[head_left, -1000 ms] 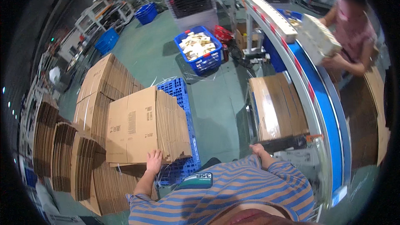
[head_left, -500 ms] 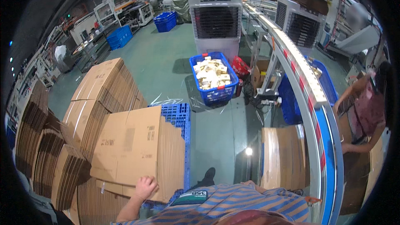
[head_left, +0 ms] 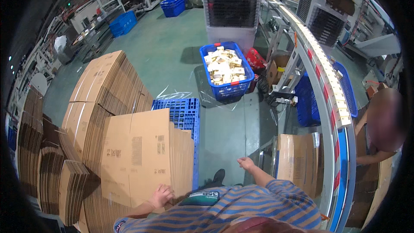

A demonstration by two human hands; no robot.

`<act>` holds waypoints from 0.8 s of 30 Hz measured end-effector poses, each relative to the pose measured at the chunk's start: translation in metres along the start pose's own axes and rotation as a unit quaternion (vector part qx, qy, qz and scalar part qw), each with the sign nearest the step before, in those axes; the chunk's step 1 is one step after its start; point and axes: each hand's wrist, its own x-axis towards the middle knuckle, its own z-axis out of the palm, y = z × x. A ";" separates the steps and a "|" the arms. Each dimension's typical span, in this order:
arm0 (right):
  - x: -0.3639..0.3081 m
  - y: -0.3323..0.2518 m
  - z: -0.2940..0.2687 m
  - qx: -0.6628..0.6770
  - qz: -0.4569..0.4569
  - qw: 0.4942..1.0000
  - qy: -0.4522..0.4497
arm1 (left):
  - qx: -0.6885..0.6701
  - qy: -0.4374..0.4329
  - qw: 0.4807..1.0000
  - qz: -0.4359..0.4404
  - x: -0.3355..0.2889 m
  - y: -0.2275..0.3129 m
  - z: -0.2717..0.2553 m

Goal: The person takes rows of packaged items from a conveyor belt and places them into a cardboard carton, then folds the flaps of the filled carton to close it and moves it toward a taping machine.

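A tall stack of flattened cardboard boxes (head_left: 182, 159) stands at front left. My left hand (head_left: 162, 195) is at the near right edge of the top flattened cardboard box (head_left: 140, 155), its bent fingers closed on the edge. The fingers' underside is hidden. Farther right, my right hand (head_left: 246, 163) hangs over the floor, away from the stack. Its fingers are curled in, and I see nothing in them.
A blue pallet (head_left: 185, 114) shows beside the stack. Ahead stand a blue basket of small boxes (head_left: 226, 90) and an air cooler (head_left: 231, 13). More cardboard (head_left: 297, 157) and a curved conveyor (head_left: 321, 56) run along the right, with another person (head_left: 384, 121) beyond.
The top flattened box has shifted toward me, and the sheets' right edges are more fanned out. My left hand has moved slightly right. My right hand has come into view.
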 end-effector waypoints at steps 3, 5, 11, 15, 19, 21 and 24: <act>-0.006 0.030 0.000 -0.071 0.011 0.997 -0.008 | 0.018 0.025 0.999 -0.029 -0.001 0.009 -0.010; -0.013 0.048 0.002 -0.079 0.022 0.997 -0.009 | 0.052 0.050 0.997 -0.031 0.003 0.017 -0.028; -0.035 0.145 -0.010 -0.061 0.063 0.996 0.023 | 0.175 0.059 0.980 -0.078 0.017 0.019 -0.064; 0.002 0.220 -0.028 0.049 -0.024 0.998 0.043 | 0.190 0.189 0.942 -0.204 0.043 -0.017 -0.087; -0.057 0.119 -0.076 0.180 -0.123 0.968 0.123 | 0.256 0.457 0.830 -0.191 0.130 -0.020 -0.222; -0.093 0.047 -0.113 0.091 -0.225 0.946 0.214 | 0.320 0.477 0.809 -0.124 0.185 0.014 -0.288; -0.206 -0.064 -0.154 0.102 -0.395 0.837 0.364 | 0.300 0.556 0.775 0.027 0.278 0.073 -0.334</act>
